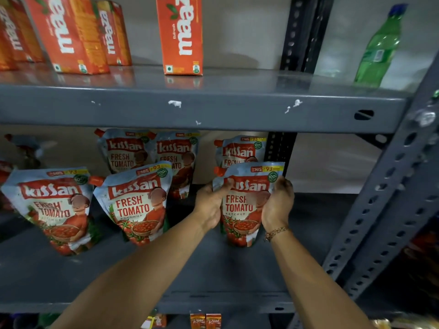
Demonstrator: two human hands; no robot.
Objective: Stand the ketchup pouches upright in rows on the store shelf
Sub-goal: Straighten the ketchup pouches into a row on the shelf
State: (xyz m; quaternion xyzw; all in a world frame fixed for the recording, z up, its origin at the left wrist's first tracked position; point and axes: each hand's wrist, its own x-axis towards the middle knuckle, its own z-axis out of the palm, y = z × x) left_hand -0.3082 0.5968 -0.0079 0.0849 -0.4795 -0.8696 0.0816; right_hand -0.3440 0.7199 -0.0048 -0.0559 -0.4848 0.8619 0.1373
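Several Kissan ketchup pouches stand upright on the grey middle shelf (213, 269). Both my hands hold the front right pouch (242, 205) upright: my left hand (211, 205) grips its left edge and my right hand (278, 205), with a bracelet on the wrist, grips its right edge. To its left stand a front middle pouch (137, 203) and a front left pouch (54, 207). Behind them is a back row: a pouch (123, 150), a second pouch (178, 153) and a third pouch (240, 150) right behind the held one.
The upper shelf (213, 105) overhangs the pouches and carries several orange Maaza cartons (181, 36) and a green bottle (377, 48). A perforated grey upright (380, 210) bounds the shelf on the right. Small cartons (205, 320) show on the shelf below.
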